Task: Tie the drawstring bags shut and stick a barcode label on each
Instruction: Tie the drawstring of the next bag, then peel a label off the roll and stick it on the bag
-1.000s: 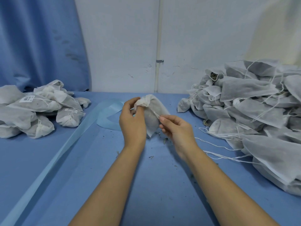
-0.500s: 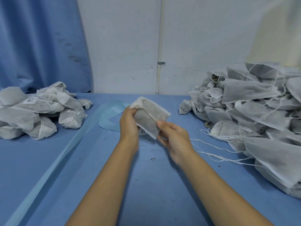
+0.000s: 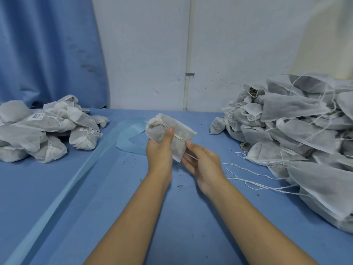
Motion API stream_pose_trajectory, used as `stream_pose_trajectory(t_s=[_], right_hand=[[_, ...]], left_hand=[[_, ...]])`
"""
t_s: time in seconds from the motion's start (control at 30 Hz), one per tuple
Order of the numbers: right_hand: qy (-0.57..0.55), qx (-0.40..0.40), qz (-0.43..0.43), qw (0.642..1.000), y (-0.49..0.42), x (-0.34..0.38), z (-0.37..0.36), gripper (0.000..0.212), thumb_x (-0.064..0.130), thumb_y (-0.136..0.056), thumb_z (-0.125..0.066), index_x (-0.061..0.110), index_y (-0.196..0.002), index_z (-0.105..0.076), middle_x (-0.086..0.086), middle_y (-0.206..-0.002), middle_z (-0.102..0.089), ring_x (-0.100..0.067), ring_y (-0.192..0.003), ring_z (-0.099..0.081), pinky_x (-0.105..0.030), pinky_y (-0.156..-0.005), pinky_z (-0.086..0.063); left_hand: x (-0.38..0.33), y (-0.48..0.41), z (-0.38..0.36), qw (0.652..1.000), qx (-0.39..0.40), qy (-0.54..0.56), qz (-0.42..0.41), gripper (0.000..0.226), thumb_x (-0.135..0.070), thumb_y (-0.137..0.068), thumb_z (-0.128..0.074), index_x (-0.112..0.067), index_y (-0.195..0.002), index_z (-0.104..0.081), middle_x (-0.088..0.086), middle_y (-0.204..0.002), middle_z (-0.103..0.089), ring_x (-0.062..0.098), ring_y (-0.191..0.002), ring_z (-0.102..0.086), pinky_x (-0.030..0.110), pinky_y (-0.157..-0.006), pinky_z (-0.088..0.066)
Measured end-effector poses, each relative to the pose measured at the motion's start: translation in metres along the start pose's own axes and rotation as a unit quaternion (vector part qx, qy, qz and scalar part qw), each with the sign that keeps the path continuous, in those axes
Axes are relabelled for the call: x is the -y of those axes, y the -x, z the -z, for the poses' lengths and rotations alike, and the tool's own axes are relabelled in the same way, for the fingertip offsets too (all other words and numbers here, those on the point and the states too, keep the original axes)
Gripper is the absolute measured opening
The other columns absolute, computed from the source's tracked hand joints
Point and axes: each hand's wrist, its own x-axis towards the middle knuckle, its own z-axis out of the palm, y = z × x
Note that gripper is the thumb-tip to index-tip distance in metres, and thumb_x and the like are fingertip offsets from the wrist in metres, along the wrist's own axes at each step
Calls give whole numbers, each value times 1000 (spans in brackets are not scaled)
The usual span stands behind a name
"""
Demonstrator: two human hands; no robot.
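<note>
A small white mesh drawstring bag (image 3: 178, 131) with dark filling is held above the middle of the blue table. Its neck is cinched and its white drawstring (image 3: 178, 136) lies across its face. My left hand (image 3: 159, 150) grips the bag from the left, thumb pressed on the string. My right hand (image 3: 202, 161) holds the bag's lower right corner, thumb on its edge and fingers beneath. No label shows on this bag.
A pile of tied bags (image 3: 44, 129) lies at the left, some with white barcode labels (image 3: 36, 116). A bigger heap of bags (image 3: 298, 134) with loose strings fills the right. A pale blue backing strip (image 3: 76, 173) runs across the blue table (image 3: 118, 213).
The bag has turned from hanging by its neck to lying broadside towards me. My right hand let go of the string and moved to the bag's lower corner. My left thumb came onto the bag's face.
</note>
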Motion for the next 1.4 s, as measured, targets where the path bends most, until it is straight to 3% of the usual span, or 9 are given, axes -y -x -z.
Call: stream_pose_trajectory(t_s=[0.2,0.4,0.57,0.77,0.97,1.1,1.23,1.33,1.4], right_hand=[[233,-43,40,971,-11,-14,10,11,3,-91,-51,5,-83,-58,-12,-83,-63,-19,-65,-62,-24,-64,-58],[446,-79,72,889,-18,-22,3,8,8,-87,-55,7,-91,-61,-4,-75,-66,-15,-58,-63,-37,-77,-57],[589,-74,149,791,-17,-29,2,34,30,-89,-64,17,-120,-58,1,-116,-58,-16,-103,-58,-23,-77,-40],[502,-45,148,851,-14,-27,3,38,26,-86,-68,12,-120,-60,-4,-121,-59,-27,-99,-64,-44,-88,-52],[499,-6,152,853,-11,-26,4,49,25,-89,-63,22,-136,-50,3,-133,-57,-23,-108,-61,-38,-93,-49],[498,-6,149,854,-14,-25,7,46,18,-91,-60,19,-135,-50,3,-132,-58,-14,-119,-54,-30,-98,-44],[448,-40,150,880,-15,-27,7,33,14,-89,-62,14,-121,-55,0,-115,-63,-18,-101,-61,-35,-85,-52],[425,-78,160,888,-18,-26,9,23,14,-86,-66,16,-106,-55,7,-97,-60,-8,-86,-56,-11,-64,-42],[423,-93,165,886,-19,-26,10,18,15,-85,-67,18,-98,-55,10,-90,-58,-5,-81,-53,-8,-58,-38]], left_hand=[[-4,-15,25,997,-50,-34,44,16,-7,-81,-64,-21,-84,-60,0,-84,-65,16,-76,-62,29,-66,-48],[1,-17,50,976,-35,-211,-31,26,4,-71,-53,-15,-59,-41,-4,-66,-44,14,-62,-42,26,-54,-31],[2,-22,58,958,-2,-285,-28,26,4,-72,-54,-16,-57,-44,-5,-65,-45,11,-59,-42,26,-53,-28],[4,-21,59,943,24,-330,-45,24,-1,-73,-57,-13,-59,-42,-4,-67,-44,11,-60,-40,26,-54,-27],[-4,-17,58,955,133,-263,32,18,-11,-48,-54,-13,-56,-38,-3,-53,-39,11,-50,-39,22,-48,-31],[-4,-17,57,947,172,-266,53,25,-12,-45,-52,-6,-69,-49,6,-64,-45,18,-59,-45,25,-54,-34],[-4,-17,58,947,172,-266,54,22,-12,-45,-53,-7,-64,-45,5,-61,-44,16,-55,-44,25,-52,-34],[-4,-18,59,948,180,-258,53,24,-11,-45,-54,-7,-68,-46,8,-68,-42,19,-61,-42,27,-53,-32],[-3,-19,59,949,182,-252,56,28,-11,-45,-54,-6,-73,-49,10,-72,-42,21,-65,-42,28,-55,-32]])
